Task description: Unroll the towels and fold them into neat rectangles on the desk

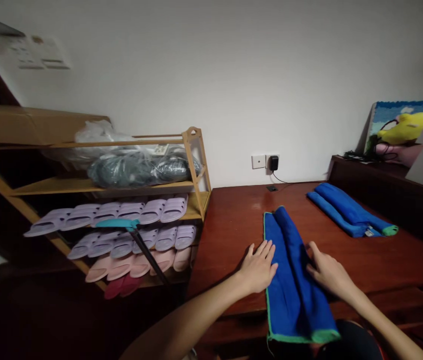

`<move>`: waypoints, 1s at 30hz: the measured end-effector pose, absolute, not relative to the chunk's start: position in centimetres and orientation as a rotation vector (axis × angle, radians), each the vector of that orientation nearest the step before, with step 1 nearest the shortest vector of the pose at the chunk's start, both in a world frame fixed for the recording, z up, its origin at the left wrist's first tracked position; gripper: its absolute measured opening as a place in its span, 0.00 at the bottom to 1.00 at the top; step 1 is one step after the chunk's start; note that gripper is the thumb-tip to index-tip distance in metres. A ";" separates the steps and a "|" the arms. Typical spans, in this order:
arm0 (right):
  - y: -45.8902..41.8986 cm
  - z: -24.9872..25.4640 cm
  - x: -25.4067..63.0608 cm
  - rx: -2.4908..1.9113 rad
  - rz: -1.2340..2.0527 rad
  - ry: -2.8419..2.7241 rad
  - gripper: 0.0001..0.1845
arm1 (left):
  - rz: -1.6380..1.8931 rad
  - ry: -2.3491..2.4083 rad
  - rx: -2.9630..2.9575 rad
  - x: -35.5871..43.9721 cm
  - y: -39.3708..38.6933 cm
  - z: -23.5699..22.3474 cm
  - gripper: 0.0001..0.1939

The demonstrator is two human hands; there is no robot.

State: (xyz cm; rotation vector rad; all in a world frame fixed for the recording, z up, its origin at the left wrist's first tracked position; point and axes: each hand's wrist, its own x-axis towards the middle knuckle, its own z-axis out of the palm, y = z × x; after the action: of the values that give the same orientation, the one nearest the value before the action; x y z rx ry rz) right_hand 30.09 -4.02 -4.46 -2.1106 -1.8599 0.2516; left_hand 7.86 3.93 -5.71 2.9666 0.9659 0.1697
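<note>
A blue towel (284, 300) with green edging lies lengthwise on the reddish-brown table (230, 220), its near end reaching past the front edge. Its right side is folded over into a long, loose roll. My left hand (258, 267) rests flat on the towel's left part, fingers stretched out. At the right side of the roll, my right hand (329, 272) has its thumb and curled fingers against the cloth; some fingertips are hidden. Farther right lies a second blue towel (350, 210), rolled up, with a green end and a small white label.
On the left stands a wooden rack (196, 175) with several rows of slippers (151, 212) and plastic-wrapped bundles (132, 167). A blue-topped handle (117, 223) leans before it. A black charger (273, 163) sits in the wall socket. A yellow plush toy (402, 129) is on the raised ledge.
</note>
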 end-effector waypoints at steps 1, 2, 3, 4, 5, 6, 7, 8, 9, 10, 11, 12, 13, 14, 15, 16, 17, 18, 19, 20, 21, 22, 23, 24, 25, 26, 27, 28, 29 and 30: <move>-4.5 -4.4 30.8 -2.178 0.170 -1.855 0.22 | 0.165 0.971 2.965 7.8 4.0 -5.8 0.31; -4.8 -4.3 31.1 -2.187 0.074 -1.863 0.22 | 0.166 0.978 2.962 7.9 4.0 -5.8 0.31; -5.1 -4.3 31.1 -2.139 -0.022 -1.885 0.23 | 0.170 0.982 2.960 7.9 4.0 -5.8 0.31; -5.2 -4.2 30.8 -2.054 -0.094 -1.922 0.24 | 0.174 0.986 2.958 8.0 4.0 -5.8 0.31; -5.1 -4.3 30.2 -1.965 -0.127 -1.972 0.25 | 0.178 0.989 2.957 8.1 3.9 -5.7 0.31; -5.0 -4.4 29.4 -1.898 -0.119 -2.028 0.26 | 0.179 0.989 2.957 8.1 3.9 -5.7 0.31; -4.7 -4.6 28.5 -1.865 -0.085 -2.082 0.29 | 0.174 0.990 2.957 7.9 3.9 -5.6 0.31; -4.3 -4.9 27.7 -1.866 -0.040 -2.126 0.32 | 0.167 0.996 2.957 7.7 3.9 -5.6 0.31; -3.8 -5.2 26.9 -1.881 0.012 -2.160 0.35 | 0.157 1.007 2.956 7.3 3.9 -5.5 0.31; -3.2 -5.5 26.3 -1.890 0.066 -2.191 0.37 | 0.148 1.027 2.955 6.8 4.0 -5.5 0.31; -2.6 -5.7 25.8 -1.881 0.117 -2.221 0.39 | 0.137 1.050 2.953 6.1 4.1 -5.3 0.31; -1.9 -5.9 25.4 -1.855 0.161 -2.252 0.39 | 0.122 1.079 2.952 5.5 4.3 -5.1 0.30; -1.1 -5.9 25.0 -1.820 0.200 -2.281 0.40 | 0.098 1.112 2.950 4.8 4.6 -4.8 0.30; -0.3 -5.9 24.6 -1.786 0.230 -2.303 0.40 | 0.058 1.148 2.944 4.2 4.9 -4.4 0.29; 0.6 -5.9 24.1 -1.758 0.249 -2.316 0.39 | 0.007 1.188 2.934 3.7 5.4 -4.0 0.29; 1.4 -5.8 23.4 -1.739 0.258 -2.325 0.39 | -0.037 1.239 2.923 3.5 5.9 -3.5 0.28; 2.2 -5.7 22.6 -1.729 0.260 -2.328 0.38 | -0.058 1.305 2.914 3.4 6.4 -3.2 0.27; 3.0 -5.7 21.8 -1.725 0.256 -2.328 0.37 | -0.045 1.378 2.909 3.4 7.0 -2.9 0.26; 3.8 -5.7 20.9 -1.725 0.249 -2.327 0.35 | 0.004 1.446 2.912 3.6 7.6 -2.8 0.26; 4.4 -5.7 20.0 -1.727 0.241 -2.324 0.34 | 0.075 1.508 2.912 3.9 8.3 -3.0 0.26; 5.0 -5.8 19.2 -1.734 0.233 -2.318 0.32 | 0.143 1.560 2.899 4.2 9.0 -3.3 0.27; 5.3 -5.8 18.6 -1.744 0.225 -2.311 0.31 | 0.183 1.598 2.866 4.4 9.6 -3.8 0.28; 5.6 -5.9 18.3 -1.754 0.216 -2.307 0.30 | 0.190 1.622 2.819 4.5 10.2 -4.5 0.29; 5.7 -5.9 18.2 -1.764 0.204 -2.305 0.29 | 0.179 1.635 2.767 4.6 10.7 -5.1 0.30; 5.7 -5.9 18.5 -1.773 0.189 -2.305 0.29 | 0.163 1.644 2.720 4.5 11.1 -5.7 0.31; 5.6 -5.8 19.1 -1.784 0.173 -2.305 0.29 | 0.154 1.647 2.685 4.4 11.4 -6.2 0.33; 5.4 -5.8 20.1 -1.799 0.157 -2.302 0.30 | 0.154 1.643 2.670 4.3 11.6 -6.6 0.35; 5.2 -5.8 21.3 -1.822 0.143 -2.295 0.30 | 0.161 1.637 2.667 4.2 11.7 -6.9 0.36; 5.0 -5.8 22.8 -1.853 0.133 -2.281 0.30 | 0.169 1.631 2.667 4.1 11.8 -7.1 0.37; 4.7 -5.9 24.5 -1.892 0.129 -2.262 0.30 | 0.171 1.625 2.666 4.0 11.8 -7.1 0.37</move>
State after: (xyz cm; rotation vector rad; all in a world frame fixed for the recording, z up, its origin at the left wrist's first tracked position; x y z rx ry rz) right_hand 24.46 4.74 -5.85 -1.8920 -2.2620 0.1292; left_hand 4.02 11.82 -7.14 2.6658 1.6253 0.1706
